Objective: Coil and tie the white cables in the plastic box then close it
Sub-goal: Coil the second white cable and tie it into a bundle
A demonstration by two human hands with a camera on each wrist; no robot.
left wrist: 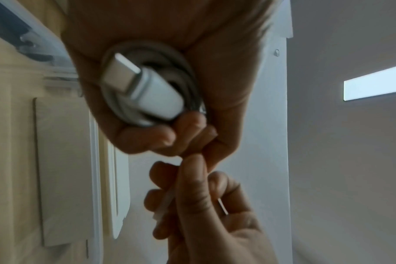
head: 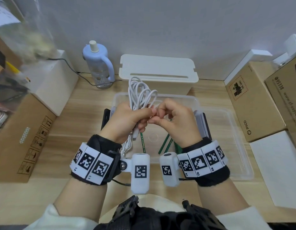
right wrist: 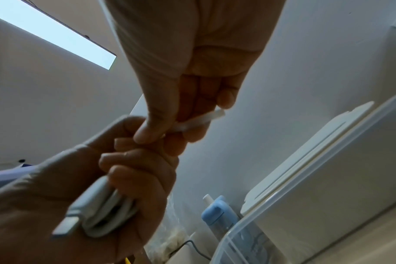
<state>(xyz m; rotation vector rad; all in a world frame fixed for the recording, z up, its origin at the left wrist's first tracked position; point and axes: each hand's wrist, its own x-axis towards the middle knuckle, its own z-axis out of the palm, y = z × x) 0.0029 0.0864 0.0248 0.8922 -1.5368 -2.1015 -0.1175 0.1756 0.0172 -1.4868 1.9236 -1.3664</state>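
Note:
My left hand [head: 127,120] grips a bundle of coiled white cable [head: 139,93] above the clear plastic box [head: 196,101]; its loops stick up past my fist. A USB plug [left wrist: 124,75] pokes out of the bottom of the fist, also seen as the plug [right wrist: 67,225] in the right wrist view. My right hand [head: 173,118] pinches a thin white tie strip [right wrist: 199,120] between thumb and fingers, right against the left hand's fingertips. A second white cable [head: 126,146] hangs below my left wrist. The box's clear lid [head: 230,138] lies to the right.
Several green pencils [head: 165,144] lie in the box. Behind it stands a cream storage box [head: 158,72] and a pale blue bottle [head: 99,62]. Cardboard boxes [head: 253,103] flank the wooden desk on the right, and another carton [head: 22,138] on the left.

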